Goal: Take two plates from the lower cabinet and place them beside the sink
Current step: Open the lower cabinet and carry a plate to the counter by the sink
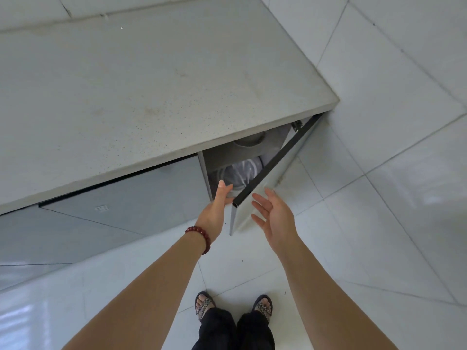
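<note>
I see two empty hands, fingers spread: left hand at the cabinet mouth, right hand beside one open door. Plates stacked just beyond left fingertips; count unclear.

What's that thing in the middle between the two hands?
The open cabinet door: its dark edge stands between the left hand and the right hand, seen from the head view.

Soft daylight, sharp, wide-angle edge distortion

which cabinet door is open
The right door, under the counter's corner, swung outward between the left hand and right hand. The left door sits flush and closed.
</note>
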The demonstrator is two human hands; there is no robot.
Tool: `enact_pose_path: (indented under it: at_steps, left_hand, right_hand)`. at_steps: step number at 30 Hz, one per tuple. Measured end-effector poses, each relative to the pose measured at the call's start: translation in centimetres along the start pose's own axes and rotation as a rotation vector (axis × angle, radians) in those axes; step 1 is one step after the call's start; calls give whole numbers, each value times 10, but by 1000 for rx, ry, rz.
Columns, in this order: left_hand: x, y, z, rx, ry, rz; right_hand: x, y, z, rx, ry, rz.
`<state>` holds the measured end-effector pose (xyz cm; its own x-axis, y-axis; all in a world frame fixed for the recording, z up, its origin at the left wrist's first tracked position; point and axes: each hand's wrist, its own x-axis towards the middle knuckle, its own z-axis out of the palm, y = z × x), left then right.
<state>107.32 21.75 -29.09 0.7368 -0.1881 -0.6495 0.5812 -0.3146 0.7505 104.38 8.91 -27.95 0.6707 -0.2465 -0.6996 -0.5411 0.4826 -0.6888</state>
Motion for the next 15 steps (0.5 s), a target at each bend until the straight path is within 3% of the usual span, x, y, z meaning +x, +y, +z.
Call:
enact_pose_path:
  at_steps: [15]
  left_hand:
    - [-33,-8,76,38,-41,-107]
  right_hand:
    - [-19,-4,-91,1,39,82]
